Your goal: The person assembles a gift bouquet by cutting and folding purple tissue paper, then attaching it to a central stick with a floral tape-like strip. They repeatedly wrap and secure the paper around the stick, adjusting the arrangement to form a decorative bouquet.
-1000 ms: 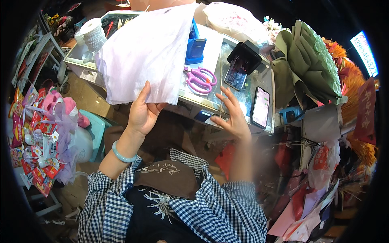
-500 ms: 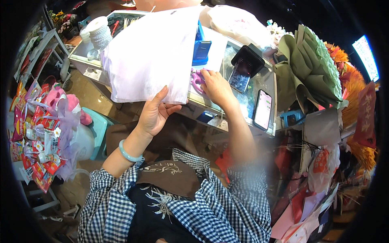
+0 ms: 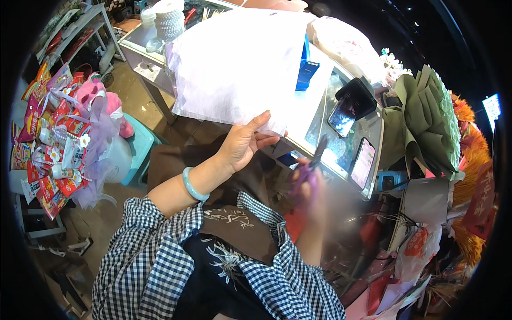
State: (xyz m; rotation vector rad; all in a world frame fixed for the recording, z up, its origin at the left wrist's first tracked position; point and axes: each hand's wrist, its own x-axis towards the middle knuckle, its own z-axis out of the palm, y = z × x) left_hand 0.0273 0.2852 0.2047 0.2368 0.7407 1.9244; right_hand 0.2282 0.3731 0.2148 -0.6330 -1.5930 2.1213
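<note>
A large sheet of white, faintly lilac wrapping paper [image 3: 240, 69] spreads across the table and hangs over its near edge. My left hand [image 3: 241, 146] pinches the near right corner, thumb on top and fingers beneath. Off the table's front edge, my right hand [image 3: 309, 200] holds purple-handled scissors [image 3: 319, 153], with the dark blades pointing up and away from me. Motion smears the hand and scissors, so whether the blades are apart is unclear. Beside the paper's right edge stands a blue holder [image 3: 308, 73].
Two phones lie on the glass-topped table's right side: a dark one [image 3: 343, 118] and one with a lit screen [image 3: 362, 164]. Ribbon spools [image 3: 169, 20] stand far left. A snack bouquet [image 3: 58, 144] is at left, a green-wrapped bouquet [image 3: 421, 117] at right.
My right hand has lifted the scissors off the table and drawn them toward me. My left hand keeps its hold on the paper's corner. The whole view has shifted.
</note>
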